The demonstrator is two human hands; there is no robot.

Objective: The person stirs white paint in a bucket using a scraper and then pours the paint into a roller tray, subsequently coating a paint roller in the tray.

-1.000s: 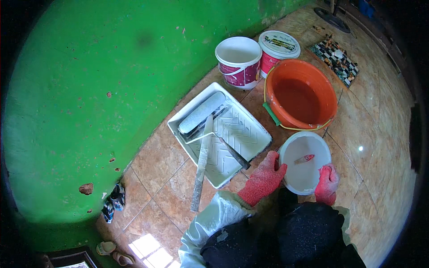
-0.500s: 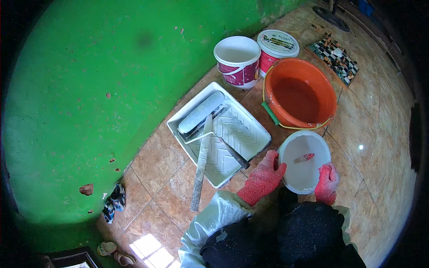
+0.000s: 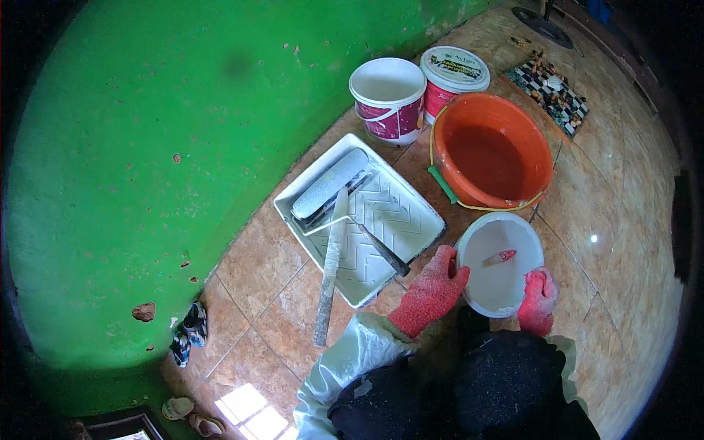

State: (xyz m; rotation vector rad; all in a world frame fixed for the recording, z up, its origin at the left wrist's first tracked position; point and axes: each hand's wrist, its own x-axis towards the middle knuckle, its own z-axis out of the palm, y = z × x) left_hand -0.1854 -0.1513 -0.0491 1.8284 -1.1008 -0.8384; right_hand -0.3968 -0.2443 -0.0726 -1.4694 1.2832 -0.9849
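Both my hands wear red gloves. A white bucket (image 3: 488, 295) stands on the floor in front of me. My left hand (image 3: 433, 287) is closed against its left side, thumb by the rim. Fingers curled, my right hand (image 3: 539, 302) grips the right side of the rim. Inside lies a small red-and-white piece (image 3: 499, 258) whose kind I cannot make out. To the left is a white paint tray (image 3: 357, 284). A paint roller (image 3: 330, 185) rests in it, its dark handle over the near right edge. A long whitish stick (image 3: 330, 282) leans across the tray's near left edge.
An orange bucket (image 3: 543, 158) of brownish liquid stands beyond the white one. Behind it are an open white-and-purple pail (image 3: 396, 121) and a lidded pail (image 3: 456, 70). A checkered board (image 3: 546, 92) lies far right. The green wall (image 3: 176, 220) bounds the left; shoes (image 3: 192, 326) sit beside it.
Hands, bucket and tray keep their places; only a very slight shift of the whole view shows.
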